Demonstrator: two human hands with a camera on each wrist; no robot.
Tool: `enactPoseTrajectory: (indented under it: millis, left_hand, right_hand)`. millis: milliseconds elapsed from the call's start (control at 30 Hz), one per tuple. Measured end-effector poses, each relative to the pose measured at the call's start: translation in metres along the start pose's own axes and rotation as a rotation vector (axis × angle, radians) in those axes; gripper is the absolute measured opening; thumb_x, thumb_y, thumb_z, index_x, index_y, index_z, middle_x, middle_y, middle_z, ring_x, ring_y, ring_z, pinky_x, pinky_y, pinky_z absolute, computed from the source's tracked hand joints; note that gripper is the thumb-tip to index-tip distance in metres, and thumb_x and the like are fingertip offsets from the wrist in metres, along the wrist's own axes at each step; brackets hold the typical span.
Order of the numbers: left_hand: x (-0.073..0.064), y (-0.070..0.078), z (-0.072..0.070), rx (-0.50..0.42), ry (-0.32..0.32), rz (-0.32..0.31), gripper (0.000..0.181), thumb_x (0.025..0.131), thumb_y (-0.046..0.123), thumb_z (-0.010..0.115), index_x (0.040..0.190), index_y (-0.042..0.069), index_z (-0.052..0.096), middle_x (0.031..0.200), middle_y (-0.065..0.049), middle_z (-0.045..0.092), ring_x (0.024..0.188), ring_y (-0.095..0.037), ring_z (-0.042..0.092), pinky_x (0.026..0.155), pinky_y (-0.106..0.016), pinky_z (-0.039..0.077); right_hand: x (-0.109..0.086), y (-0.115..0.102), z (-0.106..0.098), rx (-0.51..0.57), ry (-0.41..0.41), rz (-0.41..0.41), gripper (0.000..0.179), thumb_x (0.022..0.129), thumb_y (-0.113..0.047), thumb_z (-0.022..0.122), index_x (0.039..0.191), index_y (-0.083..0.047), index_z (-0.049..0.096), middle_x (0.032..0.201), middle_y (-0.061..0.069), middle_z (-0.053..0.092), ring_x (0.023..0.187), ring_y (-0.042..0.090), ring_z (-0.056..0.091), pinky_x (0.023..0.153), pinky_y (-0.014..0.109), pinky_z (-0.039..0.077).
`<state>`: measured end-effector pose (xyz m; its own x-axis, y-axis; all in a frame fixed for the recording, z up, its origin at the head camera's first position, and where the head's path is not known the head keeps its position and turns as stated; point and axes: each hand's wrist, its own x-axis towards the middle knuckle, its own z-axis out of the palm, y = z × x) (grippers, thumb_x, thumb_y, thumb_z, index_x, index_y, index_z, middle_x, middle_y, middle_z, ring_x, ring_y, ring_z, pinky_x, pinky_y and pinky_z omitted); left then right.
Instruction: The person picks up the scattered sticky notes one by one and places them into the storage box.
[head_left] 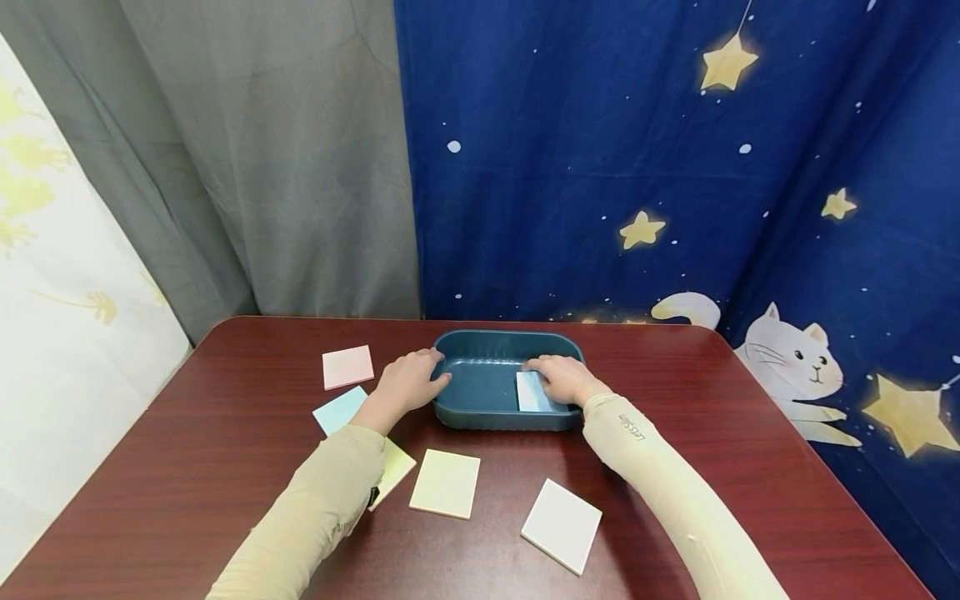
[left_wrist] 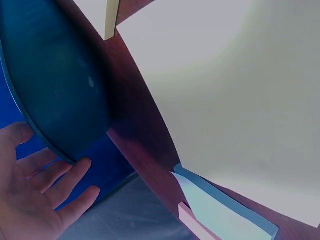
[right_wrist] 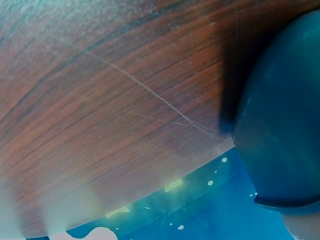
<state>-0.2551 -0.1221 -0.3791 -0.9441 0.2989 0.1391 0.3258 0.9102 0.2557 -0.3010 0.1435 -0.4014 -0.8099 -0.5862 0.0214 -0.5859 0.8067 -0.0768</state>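
In the head view, a blue bin (head_left: 487,420) sits on a red-brown table (head_left: 247,400). The left hand (head_left: 407,379) is at the bin's left end, its fingers loose and spread, touching the rim, the thumb over the edge. The right hand (head_left: 566,379) reaches over the bin's right end and pinches a blue-and-white pad (head_left: 533,393) just inside it, the thumb side over the pad's face. Left of the bin lie a pink pad (head_left: 348,367) and, just beside it, a light blue pad (head_left: 341,408), partly behind the left arm. Nearer the person than the bin's left end is a yellow-green pad (head_left: 394,472), partly covered by the sleeve; a pale yellow pad (head_left: 446,483) lies in front of the bin, and a white pad (head_left: 562,527) farther out, in front of its right half.

In the left wrist view, the left hand's slightly bent fingers rest by the bin's rim. Pads lie to the right of the bin, a large pale one closest to the camera.

In the right wrist view, the bin's outer wall stands at the right; only a sliver of the right hand shows below its rim, the fingers hidden.
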Motion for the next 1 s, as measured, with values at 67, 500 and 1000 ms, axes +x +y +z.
enactPoseTrajectory:
  millis: [67, 500, 1000]
  left_hand:
    - [-0.0001, 0.0000, 0.0000, 0.002, -0.002, 0.000, 0.044, 0.086, 0.030, 0.056, 0.120, 0.002, 0.053, 0.120, -0.015, 0.051, 0.105, -0.028, 0.051, 0.082, -0.043, 0.043]
    - [-0.0002, 0.0004, -0.0004, 0.007, -0.003, -0.004, 0.045, 0.086, 0.032, 0.055, 0.121, 0.003, 0.053, 0.121, -0.015, 0.050, 0.106, -0.028, 0.050, 0.082, -0.044, 0.043]
    - [0.0000, 0.0006, 0.0003, 0.004, 0.000, -0.003, 0.044, 0.086, 0.030, 0.056, 0.121, 0.002, 0.053, 0.121, -0.015, 0.050, 0.106, -0.028, 0.050, 0.082, -0.044, 0.043]
  right_hand:
    - [0.0004, -0.0004, 0.0001, 0.000, -0.009, 0.008, 0.034, 0.087, -0.002, 0.044, 0.117, -0.014, 0.057, 0.111, 0.008, 0.056, 0.100, 0.024, 0.052, 0.084, 0.040, 0.041]
    - [0.0007, -0.0008, 0.0008, 0.004, -0.018, 0.011, 0.034, 0.087, -0.002, 0.044, 0.116, -0.013, 0.057, 0.113, 0.009, 0.056, 0.103, 0.024, 0.051, 0.086, 0.040, 0.039]
    - [0.0007, 0.0008, 0.0040, -0.016, -0.005, -0.002, 0.035, 0.085, -0.002, 0.045, 0.116, -0.014, 0.058, 0.110, 0.008, 0.057, 0.101, 0.024, 0.052, 0.084, 0.040, 0.041]
